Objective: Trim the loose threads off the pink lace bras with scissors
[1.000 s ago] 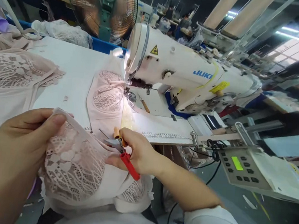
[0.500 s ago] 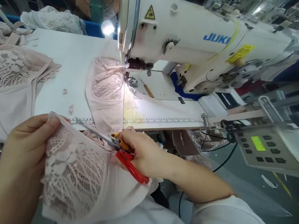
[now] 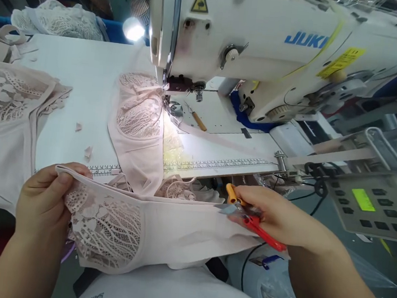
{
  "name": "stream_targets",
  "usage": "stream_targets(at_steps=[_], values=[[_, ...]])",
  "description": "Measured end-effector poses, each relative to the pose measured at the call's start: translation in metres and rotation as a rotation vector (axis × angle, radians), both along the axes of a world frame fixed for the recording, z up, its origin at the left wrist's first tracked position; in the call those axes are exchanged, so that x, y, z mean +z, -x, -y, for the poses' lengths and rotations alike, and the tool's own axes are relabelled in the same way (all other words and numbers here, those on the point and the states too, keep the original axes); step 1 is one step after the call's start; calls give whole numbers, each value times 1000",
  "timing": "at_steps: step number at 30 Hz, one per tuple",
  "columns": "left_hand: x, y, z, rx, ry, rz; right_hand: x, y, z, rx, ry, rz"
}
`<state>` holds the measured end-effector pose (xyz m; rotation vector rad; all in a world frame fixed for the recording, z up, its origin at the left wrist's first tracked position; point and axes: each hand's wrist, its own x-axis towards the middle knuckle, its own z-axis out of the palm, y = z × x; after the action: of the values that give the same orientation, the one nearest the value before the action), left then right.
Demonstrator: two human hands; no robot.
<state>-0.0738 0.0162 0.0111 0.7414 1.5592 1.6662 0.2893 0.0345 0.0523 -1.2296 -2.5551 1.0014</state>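
Observation:
A pale pink lace bra [image 3: 176, 229] is stretched out in front of my body, its lace cup to the left and its plain band to the right. My left hand [image 3: 48, 195] pinches the cup's upper corner between thumb and fingers. Scissors [image 3: 248, 214] with one red and one yellow handle sit in my right hand [image 3: 273, 212], their blades on the band's upper edge near its right end. Whether my right fingers also grip the band is hard to see. A second pink lace piece [image 3: 139, 129] lies under the sewing machine's needle [image 3: 166, 99].
The white sewing machine [image 3: 251, 37] stands over the table [image 3: 82, 81], with a ruler strip [image 3: 218, 164] along its front. Another pink garment [image 3: 8, 121] lies at left and white lace [image 3: 58, 20] behind. A control panel [image 3: 365, 198] juts out at right.
My right hand has moved right along the bra with the scissors, and the band is now drawn out straight. My left hand keeps its hold on the cup corner. The view has shifted slightly.

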Motion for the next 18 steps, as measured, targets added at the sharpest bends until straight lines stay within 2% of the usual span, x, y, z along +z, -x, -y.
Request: stream_targets(at_steps=[3, 6, 9, 11, 14, 16, 18], values=[[0, -3, -2, 6, 13, -8, -6, -7, -12, -85, -3, 150], [5, -8, -4, 23, 40, -16, -15, -5, -33, -281, -31, 327], [11, -13, -5, 41, 45, -51, -24, -2, -62, -455, -143, 446], [14, -14, -6, 43, 19, -92, -27, -4, -81, -477, -205, 515], [17, -14, -6, 54, -30, -172, -25, -9, -98, -426, -224, 585], [21, -11, -7, 44, -14, -202, -18, -8, -97, -425, -293, 584], [26, -7, -7, -12, 10, -209, -10, 5, -87, -426, -423, 447]])
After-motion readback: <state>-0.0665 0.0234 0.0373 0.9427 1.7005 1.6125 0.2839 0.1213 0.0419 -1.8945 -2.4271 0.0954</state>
